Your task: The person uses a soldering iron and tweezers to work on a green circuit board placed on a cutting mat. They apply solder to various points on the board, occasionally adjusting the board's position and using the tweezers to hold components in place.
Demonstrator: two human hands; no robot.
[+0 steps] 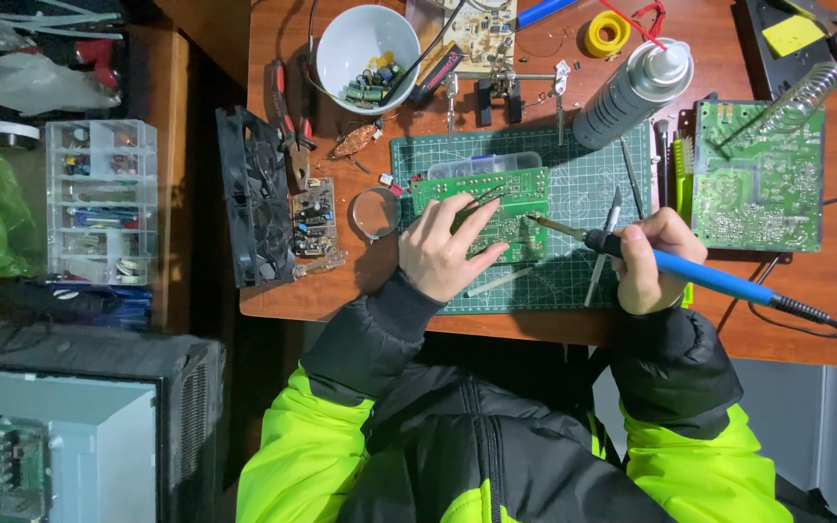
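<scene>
Green circuit board (496, 208) is pinned flat on the cutting mat (583, 184) under the left hand (448, 247), whose fingers are closed on a pair of tweezers (481, 205) laid across it. A blue-handled soldering iron (670, 266) is gripped in the right hand (651, 261), its tip brought to the board's edge just beside the left fingertips. Soldering is judged to be under way, not finished, though the joint itself is too small to be read.

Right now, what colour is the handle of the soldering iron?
Blue, with a black collar near the tip; the soldering iron sits in the right hand, head view.
</scene>
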